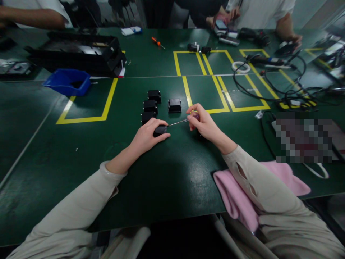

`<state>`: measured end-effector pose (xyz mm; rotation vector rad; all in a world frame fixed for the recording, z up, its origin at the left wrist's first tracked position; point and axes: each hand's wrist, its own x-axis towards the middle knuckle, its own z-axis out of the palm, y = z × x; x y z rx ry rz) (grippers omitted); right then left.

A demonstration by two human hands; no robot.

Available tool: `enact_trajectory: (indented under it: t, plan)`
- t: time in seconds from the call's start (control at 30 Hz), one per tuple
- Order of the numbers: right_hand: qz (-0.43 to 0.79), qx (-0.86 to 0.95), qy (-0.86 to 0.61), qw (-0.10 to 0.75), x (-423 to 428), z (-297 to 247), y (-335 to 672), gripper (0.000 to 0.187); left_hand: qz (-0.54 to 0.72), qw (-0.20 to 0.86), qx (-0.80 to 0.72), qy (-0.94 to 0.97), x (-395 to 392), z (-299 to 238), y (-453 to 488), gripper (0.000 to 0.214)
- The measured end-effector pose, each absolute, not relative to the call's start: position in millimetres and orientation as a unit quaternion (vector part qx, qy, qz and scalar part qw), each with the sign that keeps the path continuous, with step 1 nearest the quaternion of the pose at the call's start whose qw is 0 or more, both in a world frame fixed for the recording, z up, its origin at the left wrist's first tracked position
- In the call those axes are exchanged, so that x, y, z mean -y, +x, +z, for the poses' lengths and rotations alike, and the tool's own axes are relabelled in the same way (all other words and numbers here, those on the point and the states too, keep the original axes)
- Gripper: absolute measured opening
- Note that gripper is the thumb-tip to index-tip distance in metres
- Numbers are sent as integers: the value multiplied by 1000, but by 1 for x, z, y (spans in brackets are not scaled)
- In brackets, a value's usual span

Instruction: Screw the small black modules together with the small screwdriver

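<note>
The relation that matters lies between the two hands: the slim metal-shafted screwdriver with a dark reddish handle points leftward from the right hand, its long axis slanting gently across the view, and its tip reaches the right-hand end of the small black box-shaped block under the left hand. Whether the tip truly touches or stops just beside that end, I cannot tell. The left hand is the nearer one to the block, grasping it with the thumb along the near side and the fingers over the far side; the right fingers are curled around the handle in a pinch. Beyond the left hand, three matching black blocks stand in a rough column, and a single black block with a ridged lower edge sits apart to their right. All look like hard, satin-dark casings with small bright spots at the corners (screws, perhaps, but too small to be sure). The smooth green tabletop carries a dull sheen, against which the soft, rumpled pink cloth below the right forearm looks plainly fuzzy.
</note>
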<state>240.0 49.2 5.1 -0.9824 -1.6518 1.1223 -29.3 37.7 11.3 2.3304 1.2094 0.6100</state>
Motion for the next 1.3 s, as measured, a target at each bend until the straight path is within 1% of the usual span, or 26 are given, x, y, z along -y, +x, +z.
enact_trajectory:
  t: [0.1, 0.27, 0.5, 0.7, 0.93, 1.13, 1.3]
  plan:
    - [447, 668, -400, 441, -49, 6, 240, 16, 218, 223, -440, 842, -37, 12, -29, 35]
    - [473, 657, -397, 432, -49, 7, 240, 23, 220, 225, -439, 842, -37, 13, -28, 34]
    - [479, 645, -401, 440, -48, 7, 239, 23, 230, 218, -426, 847, -38, 10, -28, 33]
    - [486, 644, -398, 437, -50, 6, 239, 28, 222, 224, -433, 845, -38, 11, -29, 33]
    - [464, 658, -390, 446, -50, 6, 240, 22, 219, 225, -432, 845, -38, 11, -29, 34]
    - [482, 650, -389, 441, -50, 6, 239, 19, 221, 227, -432, 844, -38, 10, -30, 36]
    - [458, 659, -400, 443, -49, 7, 240, 18, 226, 225, -429, 845, -39, 10, -30, 35]
